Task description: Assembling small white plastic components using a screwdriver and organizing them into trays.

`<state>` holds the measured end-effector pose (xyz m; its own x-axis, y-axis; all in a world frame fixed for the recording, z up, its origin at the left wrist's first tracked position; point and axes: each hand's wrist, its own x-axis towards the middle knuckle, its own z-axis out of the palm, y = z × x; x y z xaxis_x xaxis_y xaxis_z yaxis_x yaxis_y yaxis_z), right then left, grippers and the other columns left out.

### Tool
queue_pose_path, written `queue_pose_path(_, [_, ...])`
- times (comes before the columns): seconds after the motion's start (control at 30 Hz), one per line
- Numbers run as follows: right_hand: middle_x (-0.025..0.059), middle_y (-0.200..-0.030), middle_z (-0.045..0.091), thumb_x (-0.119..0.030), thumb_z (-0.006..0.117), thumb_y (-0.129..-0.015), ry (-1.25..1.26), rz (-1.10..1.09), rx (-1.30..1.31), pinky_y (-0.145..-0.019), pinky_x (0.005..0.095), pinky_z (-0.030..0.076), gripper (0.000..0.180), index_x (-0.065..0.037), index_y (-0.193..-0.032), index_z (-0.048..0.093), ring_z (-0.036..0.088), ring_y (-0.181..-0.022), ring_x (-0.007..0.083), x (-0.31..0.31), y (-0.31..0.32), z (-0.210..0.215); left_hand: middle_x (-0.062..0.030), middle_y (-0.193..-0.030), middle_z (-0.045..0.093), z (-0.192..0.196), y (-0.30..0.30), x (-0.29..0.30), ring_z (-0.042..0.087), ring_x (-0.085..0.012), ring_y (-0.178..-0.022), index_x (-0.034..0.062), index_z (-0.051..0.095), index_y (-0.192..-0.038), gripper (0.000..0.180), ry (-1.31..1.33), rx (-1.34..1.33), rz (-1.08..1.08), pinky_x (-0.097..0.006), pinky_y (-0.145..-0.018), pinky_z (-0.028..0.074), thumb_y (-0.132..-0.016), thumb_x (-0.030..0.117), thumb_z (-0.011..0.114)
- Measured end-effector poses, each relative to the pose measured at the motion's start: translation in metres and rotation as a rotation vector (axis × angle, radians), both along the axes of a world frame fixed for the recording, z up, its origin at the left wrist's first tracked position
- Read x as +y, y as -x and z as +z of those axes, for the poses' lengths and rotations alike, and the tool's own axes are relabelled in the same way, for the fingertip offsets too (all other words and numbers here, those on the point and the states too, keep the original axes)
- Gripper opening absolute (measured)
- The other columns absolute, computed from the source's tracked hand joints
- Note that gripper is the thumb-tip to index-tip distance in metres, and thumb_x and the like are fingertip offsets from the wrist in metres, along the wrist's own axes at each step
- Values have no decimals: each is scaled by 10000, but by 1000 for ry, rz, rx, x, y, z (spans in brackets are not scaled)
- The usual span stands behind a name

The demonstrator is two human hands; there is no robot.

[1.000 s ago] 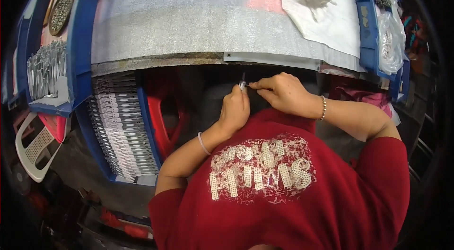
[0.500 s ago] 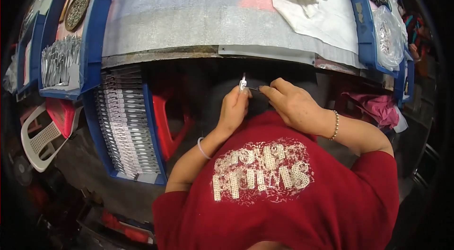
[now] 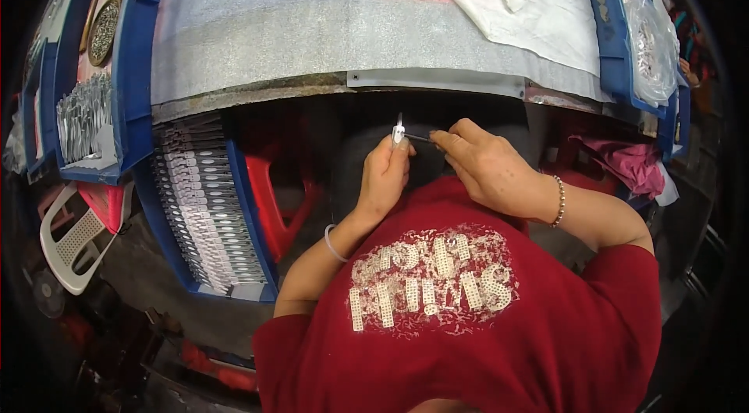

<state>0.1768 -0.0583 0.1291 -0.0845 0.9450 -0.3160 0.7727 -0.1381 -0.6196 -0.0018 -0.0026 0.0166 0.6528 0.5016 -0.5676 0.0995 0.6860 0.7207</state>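
In front of my red shirt, just below the table's front edge, my left hand pinches a small white piece with a slim metal tip. The piece stands upright between thumb and fingers, and its exact kind is too small to make out. From the right, my right hand grips a thin dark rod between thumb and forefinger. That rod reaches across to the white piece and seems to touch it. The curled fingers of the right hand hide its other end.
A pale sheet covers the table, with a white cloth on it. Left are a blue tray of metal parts, a round dish and a blue bin of stacked slim pieces. A red stool stands beside the bin.
The whole view has shifted a little. The white piece has turned slightly in my left hand, and my right hand is slightly higher, with more of the dark rod showing.
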Motion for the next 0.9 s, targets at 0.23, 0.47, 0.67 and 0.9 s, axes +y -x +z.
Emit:
queue_pose_path(0.23, [196, -926, 544, 0, 569, -862, 41, -53, 53, -652, 422, 497, 318, 49, -1175, 547, 592, -755, 382, 5, 0, 0, 57, -579, 398, 1, -1, 3, 355, -21, -478, 27, 516, -862, 231, 9, -1, -4, -201, -419, 286, -1008, 195, 453])
queue_pose_path(0.47, [192, -919, 547, -2, 560, -843, 24, -48, 36, -653, 423, 501, 326, 52, -1164, 555, 596, -750, 376, 5, 2, 1, 57, -580, 403, 1, 0, 3, 360, -20, -479, 31, 519, -860, 236, 17, 0, -7, -199, -420, 291, -1010, 202, 455])
queue_pose_path(0.67, [186, -922, 548, 8, 559, -824, -51, 47, -46, -650, 425, 505, 323, 48, -1145, 571, 599, -745, 370, 9, 0, 2, 55, -577, 410, -3, 0, 3, 369, -19, -483, 33, 522, -858, 246, 22, -10, -8, -200, -423, 297, -1012, 213, 454])
queue_pose_path(0.9, [132, -785, 570, -71, 591, -774, 18, 222, -201, -549, 364, 500, 320, 26, -1077, 621, 622, -659, 275, 29, -4, 1, 3, -581, 453, -9, -2, 2, 421, -51, -501, 14, 520, -847, 247, -60, 65, -38, -251, -437, 341, -1003, 198, 467])
